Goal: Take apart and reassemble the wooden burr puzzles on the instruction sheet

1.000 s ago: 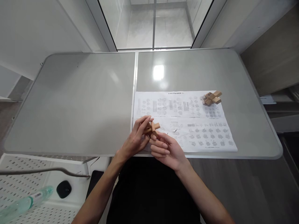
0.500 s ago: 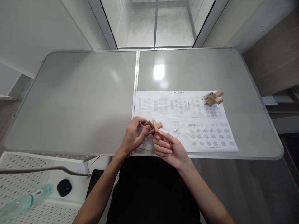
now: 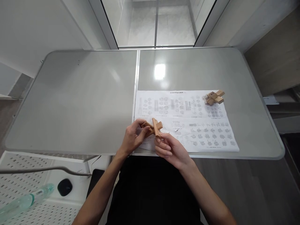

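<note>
Several light-brown wooden pieces (image 3: 156, 127), crossed over one another, are held between my two hands above the lower left of a printed sheet (image 3: 164, 107). My left hand (image 3: 133, 136) pinches their left end between thumb and fingers. The fingertips of my right hand (image 3: 170, 147) hold the lower end of an upright piece at the right. How the pieces fit together is partly hidden by my fingers. At the sheet's upper right sits another wooden block assembly (image 3: 215, 97), touched by neither hand.
The sheet lies on a grey folding table (image 3: 82, 103) with a metal-edged seam (image 3: 137, 72). Below the table's left front edge are a white perforated surface (image 3: 58, 209), a clear green bottle (image 3: 28, 201), a black rounded object (image 3: 65, 187) and a grey cable (image 3: 47, 170).
The held wooden pieces have turned slightly, and the right-hand piece now stands more upright with its long face showing. My fingers have shifted a little with them.
</note>
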A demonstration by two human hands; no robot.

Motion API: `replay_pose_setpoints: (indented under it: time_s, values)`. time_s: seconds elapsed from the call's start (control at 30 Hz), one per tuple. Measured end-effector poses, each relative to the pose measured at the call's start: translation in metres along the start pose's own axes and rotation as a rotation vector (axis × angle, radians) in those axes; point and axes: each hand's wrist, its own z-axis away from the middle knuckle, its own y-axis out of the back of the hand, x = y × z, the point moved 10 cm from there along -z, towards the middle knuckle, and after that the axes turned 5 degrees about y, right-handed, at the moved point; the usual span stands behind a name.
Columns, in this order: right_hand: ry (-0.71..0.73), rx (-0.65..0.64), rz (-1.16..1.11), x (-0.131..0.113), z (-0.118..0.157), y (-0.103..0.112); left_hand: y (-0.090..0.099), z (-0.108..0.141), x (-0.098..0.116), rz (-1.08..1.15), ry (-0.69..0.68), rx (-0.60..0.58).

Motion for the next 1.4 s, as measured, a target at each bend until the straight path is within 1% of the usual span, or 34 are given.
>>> replay_pose_setpoints:
  time_s: [0.13,0.23,0.3,0.4,0.47,0.53,0.63,0.77,0.87,1.03,1.1,1.17,1.23,1.3,1.4]
  values:
    - [0.031,0.082,0.129,-0.002,0.001,0.006,0.007,0.001,0.006,-0.01,-0.061,0.068]
    - [0.061,0.128,0.207,-0.002,0.0,0.009,0.012,0.001,0.01,0.043,-0.096,0.111]
    - [0.088,0.15,0.251,-0.003,-0.002,0.01,0.012,0.001,0.008,0.146,-0.084,0.101]
    - [0.153,0.181,0.307,-0.007,-0.002,0.01,0.008,0.001,0.004,0.351,-0.049,0.046]
    - [0.185,0.191,0.345,-0.01,-0.001,0.009,0.005,0.001,0.004,0.451,-0.05,0.013]
    - [0.2,0.189,0.382,-0.013,0.0,0.006,0.005,0.001,0.006,0.511,-0.066,-0.001]
    - [0.212,0.185,0.429,-0.014,0.0,0.004,0.006,0.0,0.009,0.545,-0.082,-0.004]
    - [0.21,0.184,0.466,-0.01,-0.002,0.007,0.009,0.0,0.013,0.529,-0.104,0.013]
    - [0.19,0.178,0.468,-0.005,-0.004,0.01,0.01,-0.001,0.011,0.495,-0.08,0.024]
    - [0.155,0.113,0.481,-0.003,-0.002,0.007,0.009,-0.003,0.008,0.456,-0.047,0.032]
    - [0.16,0.101,0.494,-0.005,-0.001,0.005,0.007,-0.003,0.008,0.448,-0.045,0.026]
    - [0.181,0.096,0.498,-0.007,-0.001,0.003,0.008,-0.002,0.006,0.422,-0.045,0.049]
    - [0.2,0.087,0.505,-0.009,-0.003,-0.001,0.013,0.001,0.006,0.345,-0.058,0.117]
    - [0.201,0.067,0.52,-0.008,-0.005,-0.006,0.017,0.005,0.009,0.222,-0.083,0.182]
    - [0.219,0.05,0.541,-0.009,-0.008,-0.015,0.017,0.008,0.014,0.071,-0.115,0.201]
